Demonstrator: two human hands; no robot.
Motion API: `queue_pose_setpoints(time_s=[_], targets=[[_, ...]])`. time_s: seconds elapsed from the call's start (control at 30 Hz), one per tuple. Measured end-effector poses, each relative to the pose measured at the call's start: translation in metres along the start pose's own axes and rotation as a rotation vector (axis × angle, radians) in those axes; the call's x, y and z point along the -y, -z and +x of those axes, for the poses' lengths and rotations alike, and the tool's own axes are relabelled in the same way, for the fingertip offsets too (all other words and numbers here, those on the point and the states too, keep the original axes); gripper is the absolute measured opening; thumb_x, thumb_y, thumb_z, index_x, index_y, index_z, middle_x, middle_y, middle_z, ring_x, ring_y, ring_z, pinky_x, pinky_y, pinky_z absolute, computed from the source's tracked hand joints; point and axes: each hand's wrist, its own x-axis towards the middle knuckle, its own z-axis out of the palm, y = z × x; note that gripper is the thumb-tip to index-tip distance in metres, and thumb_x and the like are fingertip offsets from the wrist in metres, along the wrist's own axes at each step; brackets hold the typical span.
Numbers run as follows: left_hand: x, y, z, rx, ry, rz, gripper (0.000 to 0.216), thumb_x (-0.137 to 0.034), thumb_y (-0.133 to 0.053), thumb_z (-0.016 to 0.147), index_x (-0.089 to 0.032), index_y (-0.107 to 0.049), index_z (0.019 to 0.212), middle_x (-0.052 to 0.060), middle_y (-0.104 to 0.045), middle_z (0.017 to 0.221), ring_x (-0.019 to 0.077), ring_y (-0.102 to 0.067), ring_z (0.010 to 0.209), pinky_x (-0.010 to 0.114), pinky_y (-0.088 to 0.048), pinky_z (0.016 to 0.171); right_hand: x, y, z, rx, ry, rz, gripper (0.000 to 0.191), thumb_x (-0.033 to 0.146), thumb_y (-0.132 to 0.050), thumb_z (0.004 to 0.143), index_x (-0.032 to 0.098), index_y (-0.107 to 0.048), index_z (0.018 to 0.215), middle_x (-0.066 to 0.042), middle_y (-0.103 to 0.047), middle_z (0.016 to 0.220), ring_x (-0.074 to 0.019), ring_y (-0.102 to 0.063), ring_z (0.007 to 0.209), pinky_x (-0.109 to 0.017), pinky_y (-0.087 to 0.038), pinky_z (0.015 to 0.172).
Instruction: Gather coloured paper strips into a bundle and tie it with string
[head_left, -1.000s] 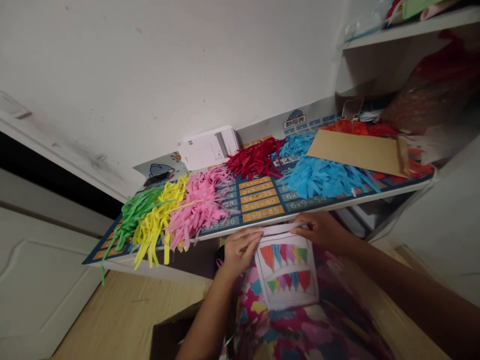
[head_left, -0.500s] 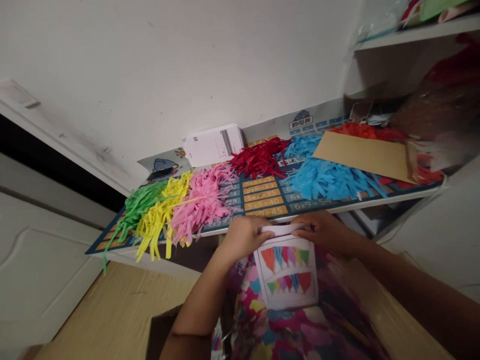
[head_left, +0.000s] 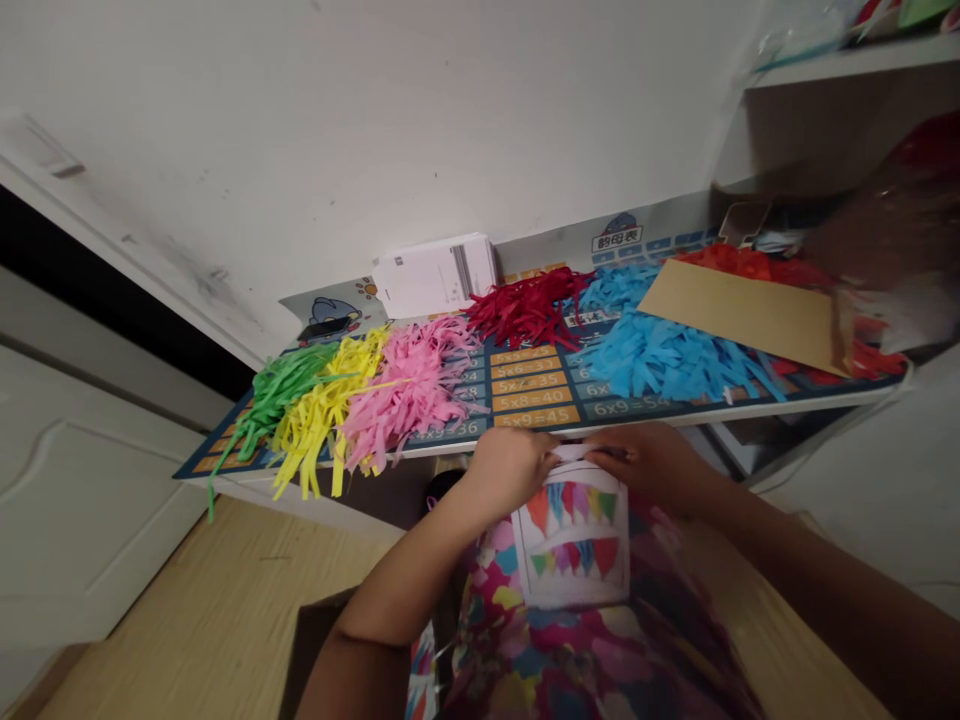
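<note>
Both of my hands grip the top edge of a white packet with pictures of coloured tassel garlands on its front. My left hand pinches the upper strip from the left. From the right, my right hand pinches the same strip, its fingers close to the left ones. The packet hangs upright just in front of the table edge, against colourful patterned cloth. On the table beyond lie heaps of cut paper fringe: green, yellow, pink, dark red and blue.
A stack of white cards leans on the wall. One tan envelope covers part of the blue and orange-red fringe. Shelving stands at right. Below left, an open box sits by my left arm, near a white door.
My hands have drawn closer together along the packet's top strip, the left one moving right. Less of the white strip shows between them. The view has shifted slightly.
</note>
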Motion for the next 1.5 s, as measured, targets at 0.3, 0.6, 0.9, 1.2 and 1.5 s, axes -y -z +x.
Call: queue_pose_setpoints(time_s=[0.3, 0.6, 0.9, 1.2, 1.5], targets=[[0.005, -0.013, -0.001, -0.113, -0.039, 0.024, 0.023, -0.034, -0.057, 0.098, -0.021, -0.075, 0.101, 0.006, -0.080, 0.090, 0.0238, -0.076, 0.082, 0.028, -0.051, 0.064, 0.009, 0.008, 0.008, 0.099, 0.032, -0.272, 0.028, 0.034, -0.052, 0.097, 0.020, -0.075, 0.088, -0.007, -0.077, 0.085, -0.0205, -0.069, 0.076, -0.027, -0.034, 0.061], [0.033, -0.053, -0.021, -0.660, -0.336, -0.172, 0.029, -0.039, -0.054, 0.100, -0.016, -0.072, 0.099, 0.005, -0.080, 0.089, 0.0150, -0.076, 0.076, 0.023, -0.056, 0.070, -0.003, 0.004, -0.004, -0.035, 0.198, -0.201, 0.032, 0.030, -0.045, 0.100, 0.021, -0.075, 0.092, -0.007, -0.076, 0.086, -0.0189, -0.069, 0.076, -0.026, -0.044, 0.064], [0.047, -0.061, -0.031, -0.733, -0.497, -0.203, 0.018, -0.021, -0.055, 0.099, -0.017, -0.071, 0.105, 0.007, -0.080, 0.097, 0.0143, -0.077, 0.087, 0.024, -0.061, 0.079, -0.017, -0.015, -0.019, -0.184, 0.403, 0.098, 0.026, 0.031, -0.053, 0.099, 0.024, -0.072, 0.116, -0.007, -0.077, 0.106, -0.0217, -0.073, 0.097, -0.037, -0.061, 0.087], [0.027, -0.067, -0.041, -0.784, -0.318, -0.491, 0.021, -0.031, -0.059, 0.098, -0.018, -0.076, 0.095, 0.008, -0.080, 0.094, 0.0156, -0.077, 0.089, 0.027, -0.063, 0.079, -0.015, -0.033, -0.034, -0.321, 0.154, 0.437, 0.023, 0.037, -0.061, 0.095, 0.025, -0.078, 0.106, -0.007, -0.077, 0.109, -0.0207, -0.074, 0.098, -0.034, -0.061, 0.088], [0.025, -0.069, -0.051, -0.681, -0.210, -0.523, 0.030, -0.042, -0.065, 0.093, -0.019, -0.076, 0.108, 0.009, -0.079, 0.096, 0.0170, -0.076, 0.085, 0.027, -0.062, 0.076, -0.009, -0.029, -0.042, -0.160, -0.220, 0.685, 0.038, 0.051, -0.077, 0.077, 0.025, -0.080, 0.104, -0.009, -0.076, 0.112, -0.0279, -0.074, 0.099, -0.037, -0.063, 0.081]])
